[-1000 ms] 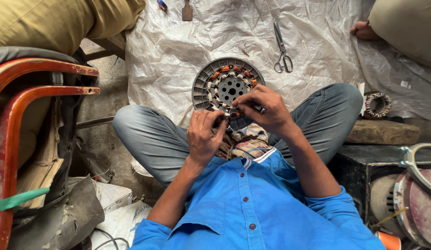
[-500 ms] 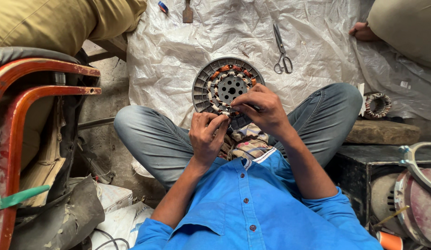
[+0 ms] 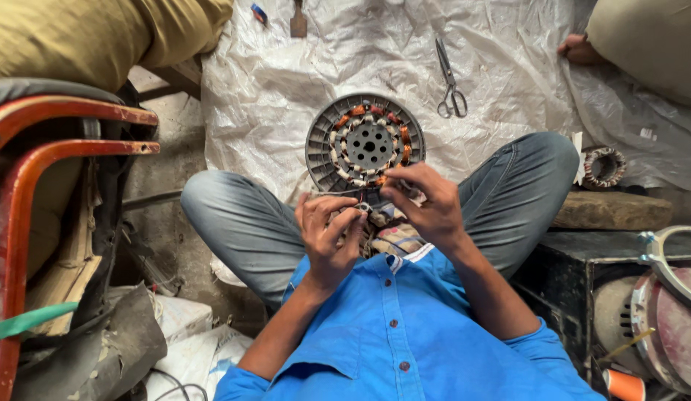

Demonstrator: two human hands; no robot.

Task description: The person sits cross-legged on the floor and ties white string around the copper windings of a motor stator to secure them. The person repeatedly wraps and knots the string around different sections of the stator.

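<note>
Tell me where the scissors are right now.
In the head view the scissors lie on the white plastic sheet, up and to the right of the round motor stator, beyond the person's right hand.

A small white label [image 3: 647, 134] sits on the clear plastic sheet [image 3: 657, 148] at right; white printed sacks [image 3: 186, 349] lie crumpled on the floor, lower left.

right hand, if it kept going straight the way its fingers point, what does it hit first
Probably the left hand. The right hand has its fingertips aimed across toward it, along the thin wire between them. The round stator sits just beyond, though depth is unclear.
</note>
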